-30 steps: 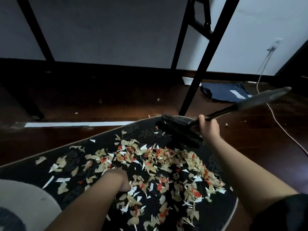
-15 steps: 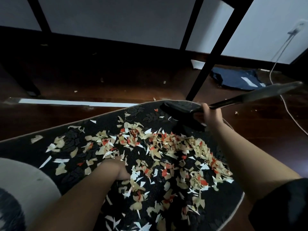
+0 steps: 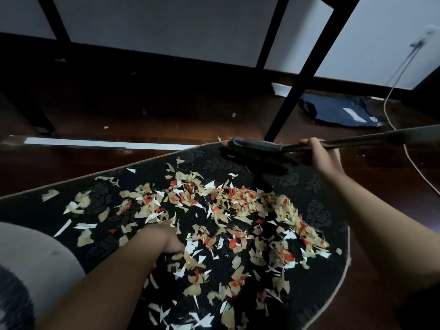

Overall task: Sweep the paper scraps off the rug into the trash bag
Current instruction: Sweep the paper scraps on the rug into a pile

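Two hands engaged. The right hand [image 3: 317,156] has its fingers curled round the handle of the brush [image 3: 257,154], whose head sits at the far edge of the rug [image 3: 316,210]. The left hand [image 3: 166,239] rests among the paper scraps [image 3: 238,222]; finger posture cannot be told. Step in hand: gathering. Next, judged: a stroke drawing scraps nearer. No trash bag identified.

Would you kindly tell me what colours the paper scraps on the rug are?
Tan, white and red-orange paper scraps, on the black rug; head view.
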Tool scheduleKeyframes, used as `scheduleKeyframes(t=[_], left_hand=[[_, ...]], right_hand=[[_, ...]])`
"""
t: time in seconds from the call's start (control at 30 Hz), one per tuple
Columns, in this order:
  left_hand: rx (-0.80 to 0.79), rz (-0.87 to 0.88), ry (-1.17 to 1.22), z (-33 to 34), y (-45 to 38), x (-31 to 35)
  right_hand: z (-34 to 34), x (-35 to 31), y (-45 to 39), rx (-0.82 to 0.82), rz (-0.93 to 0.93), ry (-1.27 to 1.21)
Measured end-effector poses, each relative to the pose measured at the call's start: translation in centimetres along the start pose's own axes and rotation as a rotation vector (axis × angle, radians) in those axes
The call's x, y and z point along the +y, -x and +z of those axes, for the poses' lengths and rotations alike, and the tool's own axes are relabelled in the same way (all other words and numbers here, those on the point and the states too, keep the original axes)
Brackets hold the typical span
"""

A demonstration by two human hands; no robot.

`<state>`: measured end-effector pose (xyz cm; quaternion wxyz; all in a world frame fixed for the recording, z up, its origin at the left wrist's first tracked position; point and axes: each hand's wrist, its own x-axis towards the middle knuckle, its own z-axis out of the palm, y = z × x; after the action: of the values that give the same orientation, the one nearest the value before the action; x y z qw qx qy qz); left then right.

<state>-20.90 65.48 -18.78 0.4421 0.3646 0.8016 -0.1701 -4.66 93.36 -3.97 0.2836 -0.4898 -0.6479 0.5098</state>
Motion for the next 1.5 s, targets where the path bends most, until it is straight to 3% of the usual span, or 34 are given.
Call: scheduleKeyframes(t=[0.1, 0.27, 0.47, 0.73, 0.9, 1.07, 1.2, 1.37, 1.5], left_hand=[[-0.007, 0.002, -0.009, 0.0, 0.0, 0.2], [-0.004, 0.004, -0.015, -0.1, 0.2, 0.2], [0.011, 0.011, -0.017, 0.4, 0.4, -0.1], [0.017, 0.001, 0.005, 0.4, 0.8, 0.0], [0.000, 0.004, -0.030, 0.2, 0.6, 0.0], [0.010, 0.008, -0.046, 0.5, 0.5, -0.1], [0.038, 0.011, -0.089, 0.6, 0.8, 0.0], [0.081, -0.026, -0.120, 0.6, 1.4, 0.4], [0.131, -0.019, -0.179, 0.4, 2.2, 1.4]], right_hand=[[1.5, 1.3, -1.2, 0.015, 0.021, 0.065], [3.2, 2.4, 0.4, -0.106, 0.071, 0.088], [-0.8, 0.9, 2.4, -0.207, 0.083, 0.117], [0.0, -0.2, 1.3, -0.019, -0.011, 0.062], [2.1, 1.9, 0.9, -0.067, 0.025, 0.127], [0.5, 2.3, 2.5, -0.215, 0.052, 0.143], [-1.5, 1.2, 3.1, -0.214, 0.024, 0.079], [-0.8, 0.6, 2.5, -0.088, -0.040, -0.022], [0.9, 1.7, 2.7, -0.111, -0.089, 0.092]])
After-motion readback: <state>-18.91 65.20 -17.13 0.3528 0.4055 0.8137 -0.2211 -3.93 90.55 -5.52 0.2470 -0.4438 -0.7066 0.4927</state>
